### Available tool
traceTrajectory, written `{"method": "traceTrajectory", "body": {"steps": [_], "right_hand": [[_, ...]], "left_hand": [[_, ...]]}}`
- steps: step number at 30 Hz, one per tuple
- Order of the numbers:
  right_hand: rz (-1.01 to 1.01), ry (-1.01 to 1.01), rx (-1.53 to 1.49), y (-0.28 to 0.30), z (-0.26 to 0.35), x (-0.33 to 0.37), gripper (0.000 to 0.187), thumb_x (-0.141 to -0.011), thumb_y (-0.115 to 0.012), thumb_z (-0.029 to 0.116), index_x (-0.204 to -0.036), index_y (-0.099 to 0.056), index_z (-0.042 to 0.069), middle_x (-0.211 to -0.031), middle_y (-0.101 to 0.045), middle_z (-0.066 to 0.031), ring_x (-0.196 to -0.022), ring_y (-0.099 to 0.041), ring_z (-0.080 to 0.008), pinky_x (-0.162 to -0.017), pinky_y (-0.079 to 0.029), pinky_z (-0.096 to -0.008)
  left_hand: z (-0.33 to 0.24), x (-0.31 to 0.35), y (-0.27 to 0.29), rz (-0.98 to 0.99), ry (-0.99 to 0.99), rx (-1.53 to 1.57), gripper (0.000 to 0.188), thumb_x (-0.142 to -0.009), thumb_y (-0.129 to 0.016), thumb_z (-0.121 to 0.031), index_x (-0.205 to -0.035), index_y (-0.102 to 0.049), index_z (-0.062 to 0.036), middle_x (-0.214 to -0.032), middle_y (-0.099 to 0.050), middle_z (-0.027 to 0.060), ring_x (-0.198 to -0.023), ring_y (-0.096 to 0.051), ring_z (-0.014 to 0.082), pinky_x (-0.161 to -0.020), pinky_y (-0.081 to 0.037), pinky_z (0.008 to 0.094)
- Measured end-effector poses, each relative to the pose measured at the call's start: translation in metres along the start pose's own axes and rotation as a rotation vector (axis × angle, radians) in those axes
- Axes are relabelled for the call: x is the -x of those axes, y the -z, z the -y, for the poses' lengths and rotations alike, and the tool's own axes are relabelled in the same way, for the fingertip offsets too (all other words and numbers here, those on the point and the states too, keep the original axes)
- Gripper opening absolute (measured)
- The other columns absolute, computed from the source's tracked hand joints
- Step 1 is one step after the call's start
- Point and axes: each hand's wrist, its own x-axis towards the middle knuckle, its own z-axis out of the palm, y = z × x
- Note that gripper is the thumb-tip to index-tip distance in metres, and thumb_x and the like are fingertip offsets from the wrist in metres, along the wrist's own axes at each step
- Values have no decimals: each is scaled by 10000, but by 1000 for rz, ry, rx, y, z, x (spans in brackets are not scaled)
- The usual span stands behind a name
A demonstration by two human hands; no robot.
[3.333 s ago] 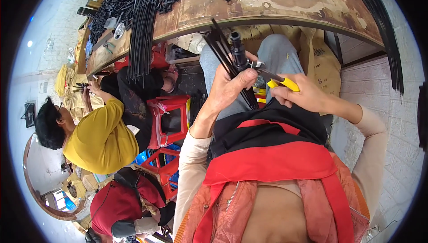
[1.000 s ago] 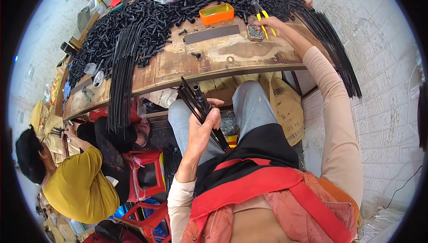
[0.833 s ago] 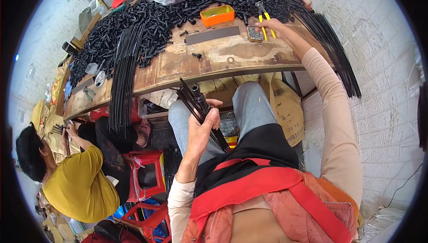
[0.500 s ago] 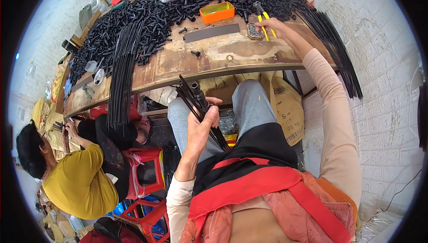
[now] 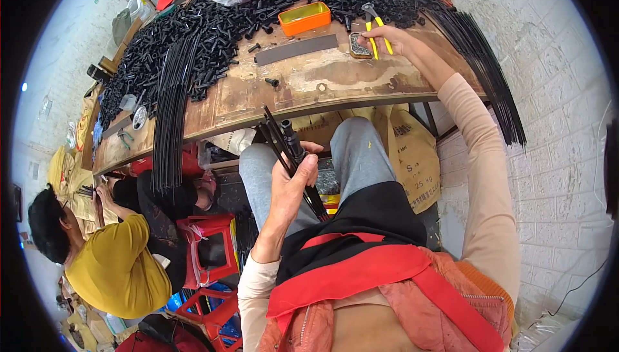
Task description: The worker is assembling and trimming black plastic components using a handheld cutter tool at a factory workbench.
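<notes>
Below the table edge, over my lap, my left hand (image 5: 296,174) is closed round a bundle of thin black rods (image 5: 274,134) and a black tubular fitting (image 5: 291,134). The rods' lower ends come out beneath the hand. Up on the table, my right hand (image 5: 392,41) holds end-cutting pincers (image 5: 376,29) with yellow handles, their metal head pointing away from me. Its fingertips are at a small box (image 5: 361,45) filled with tiny grey metal pieces. Whether the fingertips pinch a piece is too small to tell.
Black tubular fittings (image 5: 193,55) are heaped along the table's back. Bundles of black rods hang over its edge at left (image 5: 169,126) and right (image 5: 493,87). A flat dark bar (image 5: 296,49) lies near an orange container (image 5: 305,19). A person (image 5: 119,261) in yellow sits at left.
The view has shifted slightly, so the table things appear farther left. My right fingertips stay at the small box with the pincers in hand. My left hand keeps its hold on the rods and fitting.
</notes>
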Motion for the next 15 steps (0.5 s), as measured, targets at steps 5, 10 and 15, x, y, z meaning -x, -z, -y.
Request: {"method": "traceTrajectory", "body": {"steps": [5,10,15], "right_hand": [[-143,124,243,6,4,-11,121,-917,-625,93,-967,-618,-17,-859,-666,-92,-699,-622,-128,-643,-549,-239],[-252,165,400,11,5,-12,104,-909,-646,97,-917,-611,-1,-817,-646,-66,-696,-618,-120,-623,-540,-245],[-297,214,459,-15,-12,-7,129,-900,-672,134,-928,-609,26,-826,-649,-64,-702,-617,-119,-619,-522,-243]], "left_hand": [[2,-3,-6,-10,-2,-12,333,-976,-582,-260,-1115,-528,37,-682,-405,-34,-596,-373,65,-561,-337,232],[1,-1,-4,-6,-17,-18,323,-977,-580,-252,-1114,-529,35,-680,-404,-33,-593,-373,65,-557,-335,231],[0,9,4,-22,-4,-10,333,-980,-573,-258,-1141,-518,28,-683,-388,-36,-593,-359,68,-555,-328,236]]}}
